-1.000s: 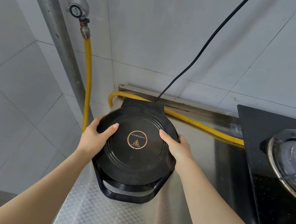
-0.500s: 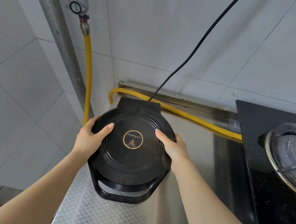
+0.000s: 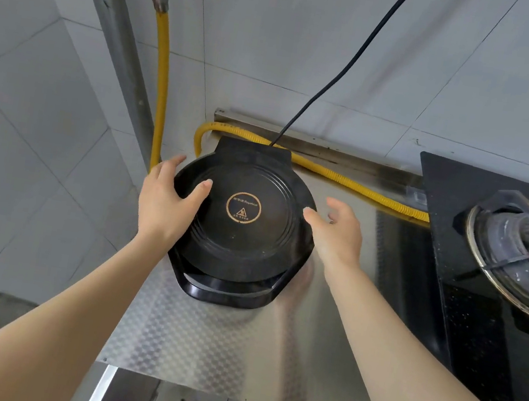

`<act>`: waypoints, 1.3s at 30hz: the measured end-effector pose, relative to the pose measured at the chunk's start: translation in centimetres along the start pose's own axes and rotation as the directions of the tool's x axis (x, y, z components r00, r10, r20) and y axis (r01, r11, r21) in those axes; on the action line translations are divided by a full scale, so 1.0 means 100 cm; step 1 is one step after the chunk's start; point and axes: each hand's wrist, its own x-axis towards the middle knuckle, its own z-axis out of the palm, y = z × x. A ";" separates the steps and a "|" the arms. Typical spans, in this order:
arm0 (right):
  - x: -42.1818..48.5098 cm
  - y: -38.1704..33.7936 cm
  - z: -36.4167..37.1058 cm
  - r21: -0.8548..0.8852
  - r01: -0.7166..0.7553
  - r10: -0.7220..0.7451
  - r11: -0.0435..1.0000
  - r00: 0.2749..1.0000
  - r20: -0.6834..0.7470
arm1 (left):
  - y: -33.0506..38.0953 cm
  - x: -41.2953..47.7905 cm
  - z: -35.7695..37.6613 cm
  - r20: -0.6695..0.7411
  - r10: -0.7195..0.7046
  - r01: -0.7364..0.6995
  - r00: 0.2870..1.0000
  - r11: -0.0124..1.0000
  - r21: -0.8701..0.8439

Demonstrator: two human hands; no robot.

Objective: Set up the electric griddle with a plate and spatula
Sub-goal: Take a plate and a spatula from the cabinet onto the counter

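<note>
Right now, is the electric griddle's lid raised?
No, the electric griddle is closed, its lid flat on the base, with the left hand resting on its rim.

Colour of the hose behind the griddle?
Yellow, ribbed. The hose shows best in the head view.
</note>
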 end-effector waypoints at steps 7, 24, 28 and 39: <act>-0.021 -0.005 -0.022 0.040 0.078 -0.078 0.996 0.997 -0.002 | 0.023 -0.038 -0.018 -0.008 0.250 -0.249 0.968 0.964 0.090; -0.160 0.133 -0.099 0.155 0.220 -0.253 0.963 0.938 0.238 | 0.007 -0.285 0.027 -0.190 0.285 -0.285 0.940 0.958 0.024; -0.189 0.170 -0.077 0.184 0.176 -0.236 0.967 0.892 0.385 | -0.030 -0.321 0.041 -0.211 0.225 -0.222 0.951 0.974 0.042; -0.163 0.318 0.011 -0.046 -0.085 0.097 0.995 0.887 0.451 | -0.183 -0.315 0.106 0.104 -0.091 0.075 0.990 0.985 0.155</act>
